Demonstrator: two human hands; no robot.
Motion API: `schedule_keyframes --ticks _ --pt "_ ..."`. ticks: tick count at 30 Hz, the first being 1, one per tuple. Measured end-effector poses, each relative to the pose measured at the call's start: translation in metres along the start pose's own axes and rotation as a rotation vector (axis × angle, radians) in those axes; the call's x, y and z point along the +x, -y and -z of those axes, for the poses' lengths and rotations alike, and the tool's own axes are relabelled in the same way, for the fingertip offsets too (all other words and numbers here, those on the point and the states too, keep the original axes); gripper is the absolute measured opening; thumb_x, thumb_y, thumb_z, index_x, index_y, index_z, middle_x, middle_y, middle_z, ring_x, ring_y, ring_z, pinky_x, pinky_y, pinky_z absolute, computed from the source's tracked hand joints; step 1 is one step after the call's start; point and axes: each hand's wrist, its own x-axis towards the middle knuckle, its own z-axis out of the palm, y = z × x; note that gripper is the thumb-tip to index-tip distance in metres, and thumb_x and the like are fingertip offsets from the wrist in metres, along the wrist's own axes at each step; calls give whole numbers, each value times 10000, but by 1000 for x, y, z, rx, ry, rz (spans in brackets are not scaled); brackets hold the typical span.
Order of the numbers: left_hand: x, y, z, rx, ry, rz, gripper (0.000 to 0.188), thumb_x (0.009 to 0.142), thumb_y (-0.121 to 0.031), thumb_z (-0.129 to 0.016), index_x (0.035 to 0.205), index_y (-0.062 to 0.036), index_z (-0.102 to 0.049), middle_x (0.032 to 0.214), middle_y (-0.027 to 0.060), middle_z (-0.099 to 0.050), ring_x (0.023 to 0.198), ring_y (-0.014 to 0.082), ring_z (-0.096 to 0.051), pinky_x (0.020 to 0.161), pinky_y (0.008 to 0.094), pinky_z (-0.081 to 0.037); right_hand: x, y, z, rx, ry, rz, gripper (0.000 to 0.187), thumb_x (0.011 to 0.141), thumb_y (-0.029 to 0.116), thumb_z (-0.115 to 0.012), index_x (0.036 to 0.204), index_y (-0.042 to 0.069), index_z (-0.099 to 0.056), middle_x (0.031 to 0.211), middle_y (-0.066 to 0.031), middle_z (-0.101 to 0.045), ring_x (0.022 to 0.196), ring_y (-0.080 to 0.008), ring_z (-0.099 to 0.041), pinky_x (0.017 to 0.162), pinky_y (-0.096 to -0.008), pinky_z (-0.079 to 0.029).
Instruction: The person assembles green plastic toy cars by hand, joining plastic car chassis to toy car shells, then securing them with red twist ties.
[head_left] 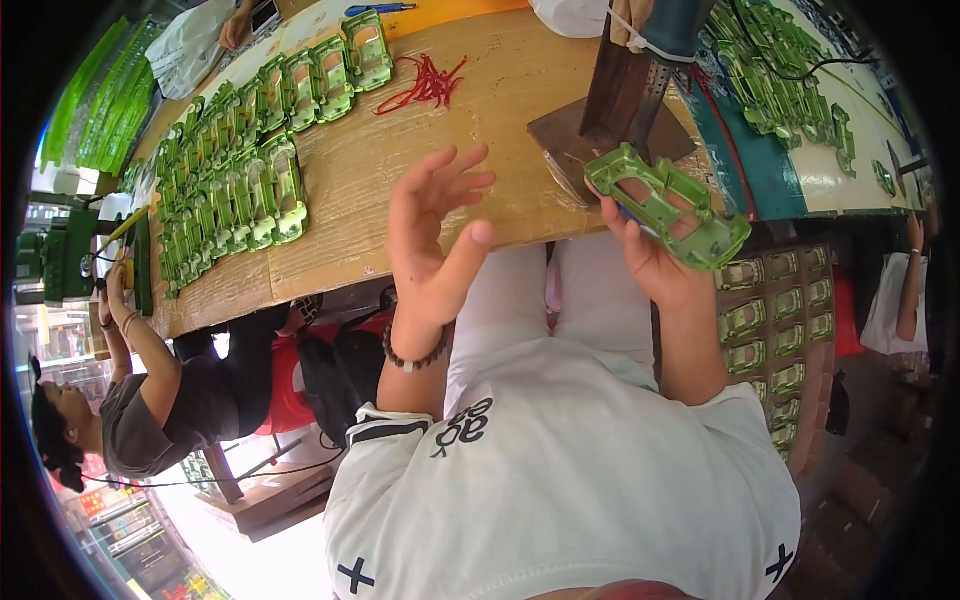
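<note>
My right hand (pixel 645 255) grips a green metal frame part (pixel 668 205), flat with open windows, held tilted just off the table's near edge beside a dark metal stand (pixel 620 110). My left hand (pixel 432 230) is raised over the wooden table (pixel 500 140) with fingers spread, holding nothing; a bead bracelet sits on its wrist. Rows of the same green frame parts (pixel 235 180) lie stacked on the table to the left of that hand.
Red wire scraps (pixel 428 82) lie near the table's far side. More green parts fill a pile (pixel 780 85) at upper right and a tray stack (pixel 780 320) at lower right. A seated person (pixel 140 400) works at the left; another person's hand (pixel 236 28) rests far off.
</note>
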Motion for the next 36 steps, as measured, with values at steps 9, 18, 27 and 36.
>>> schedule_keyframes --ticks 9,18,27,36 --pt "2 22 2 172 94 -7 394 745 -36 -609 1110 19 -472 986 135 -597 862 189 -569 782 292 -441 4 9 -6 19 123 -146 556 850 228 -530 1299 16 -282 1406 -137 -131 995 -372 -531 673 -332 -562" --pt "5 23 4 145 134 3 412 738 -60 -613 1114 30 -472 977 140 -590 869 196 -564 791 298 -439 5 12 -4 90 111 -204 526 849 225 -525 1283 8 -322 1410 -132 -121 971 -367 -543 646 -313 -563" --pt "4 21 3 151 127 38 382 730 -55 -618 1081 38 -498 976 133 -592 878 188 -563 798 284 -433 0 21 0 -32 91 -208 555 870 263 -490 1307 4 -267 1411 -140 -101 1015 -366 -512 664 -323 -554" --pt "5 21 4 159 141 41 341 730 -60 -623 1038 45 -521 955 132 -600 874 188 -571 780 277 -443 3 24 -2 -3 137 -258 594 888 348 -423 1305 -26 -224 1336 -192 -239 1044 -402 -482 714 -353 -530"
